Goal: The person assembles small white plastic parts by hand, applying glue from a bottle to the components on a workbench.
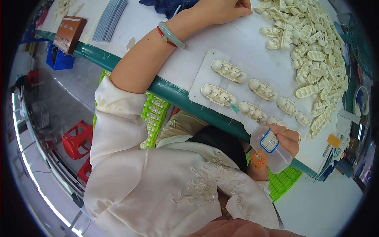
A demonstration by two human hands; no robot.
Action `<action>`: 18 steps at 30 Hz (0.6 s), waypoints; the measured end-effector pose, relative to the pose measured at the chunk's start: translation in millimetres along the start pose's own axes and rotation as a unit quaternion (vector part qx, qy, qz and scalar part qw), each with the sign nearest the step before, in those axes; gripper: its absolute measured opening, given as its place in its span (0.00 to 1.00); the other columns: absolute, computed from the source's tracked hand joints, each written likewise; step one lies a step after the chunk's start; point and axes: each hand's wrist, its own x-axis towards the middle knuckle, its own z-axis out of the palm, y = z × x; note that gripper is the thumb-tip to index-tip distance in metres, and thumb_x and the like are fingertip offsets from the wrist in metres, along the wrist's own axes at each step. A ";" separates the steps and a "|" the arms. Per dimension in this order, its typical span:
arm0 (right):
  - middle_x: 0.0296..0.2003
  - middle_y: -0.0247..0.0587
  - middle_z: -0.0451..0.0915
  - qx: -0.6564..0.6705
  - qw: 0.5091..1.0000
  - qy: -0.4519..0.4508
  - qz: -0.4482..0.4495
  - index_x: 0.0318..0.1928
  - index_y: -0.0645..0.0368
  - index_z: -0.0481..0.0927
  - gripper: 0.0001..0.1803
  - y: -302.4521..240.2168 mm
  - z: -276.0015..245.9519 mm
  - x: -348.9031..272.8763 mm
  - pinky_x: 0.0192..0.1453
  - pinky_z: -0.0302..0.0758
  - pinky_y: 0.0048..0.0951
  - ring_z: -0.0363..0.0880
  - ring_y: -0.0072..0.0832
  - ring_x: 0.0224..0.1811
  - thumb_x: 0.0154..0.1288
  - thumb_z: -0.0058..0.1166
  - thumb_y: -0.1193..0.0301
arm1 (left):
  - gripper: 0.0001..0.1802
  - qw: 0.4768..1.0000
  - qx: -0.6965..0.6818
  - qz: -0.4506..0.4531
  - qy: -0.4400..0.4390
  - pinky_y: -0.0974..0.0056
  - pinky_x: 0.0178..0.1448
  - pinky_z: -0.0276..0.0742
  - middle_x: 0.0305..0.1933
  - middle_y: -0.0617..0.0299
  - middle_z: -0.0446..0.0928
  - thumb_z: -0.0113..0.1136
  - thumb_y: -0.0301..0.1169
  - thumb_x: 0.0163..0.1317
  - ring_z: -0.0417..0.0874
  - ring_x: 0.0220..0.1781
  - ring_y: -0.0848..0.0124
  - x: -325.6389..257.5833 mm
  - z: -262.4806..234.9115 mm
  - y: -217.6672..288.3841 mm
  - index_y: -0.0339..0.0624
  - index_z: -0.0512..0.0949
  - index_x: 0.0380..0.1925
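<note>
My right hand point(289, 139) grips a clear squeeze bottle point(270, 149) with a blue-framed label. Its teal nozzle point(234, 108) touches the end of a cream oblong plastic part point(218, 94) on a white board point(203, 69). Several more cream parts point(262, 89) lie in two rows on that board. My left hand point(219, 11), with a red and a pale green bangle point(171, 35) on its wrist, reaches to the edge of a big pile of the same cream parts point(316, 43). Its fingertips are together at the pile; whether they hold a part is unclear.
The white table has a green front edge point(173, 91). Green trays point(156, 114) sit below it by my lap. A brown box point(69, 33) and grey strips point(110, 19) lie at far left. Red stools point(77, 138) stand on the floor. A tape roll point(361, 100) sits far right.
</note>
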 end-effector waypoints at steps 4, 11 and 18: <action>0.33 0.49 0.68 -0.033 0.999 0.031 -0.010 0.37 0.64 0.63 0.16 -4.6 -2.6 -2.2 0.29 0.77 0.27 0.75 0.34 0.26 0.51 0.57 0.80 | 0.08 1.000 0.003 -0.007 -0.004 0.64 0.31 0.74 0.23 0.50 0.78 0.59 0.28 0.49 0.79 0.24 0.62 0.3 -0.9 3.2 0.32 0.78 0.24; 0.34 0.45 0.66 -0.043 0.994 0.099 -0.022 0.37 0.62 0.60 0.21 -0.3 -31.3 -14.4 0.26 0.74 0.26 0.73 0.29 0.25 0.47 0.58 0.82 | 0.09 0.999 0.009 -0.042 -0.031 0.67 0.31 0.73 0.24 0.51 0.78 0.59 0.29 0.51 0.78 0.24 0.67 1.3 -4.0 10.1 0.31 0.79 0.27; 0.34 0.44 0.66 -0.106 0.994 0.037 -0.003 0.39 0.59 0.61 0.20 -4.7 -31.9 -10.7 0.25 0.73 0.27 0.72 0.30 0.25 0.50 0.56 0.84 | 0.09 0.997 0.000 -0.075 -0.035 0.69 0.30 0.73 0.23 0.53 0.79 0.59 0.29 0.52 0.77 0.23 0.71 1.9 -2.8 13.3 0.31 0.79 0.28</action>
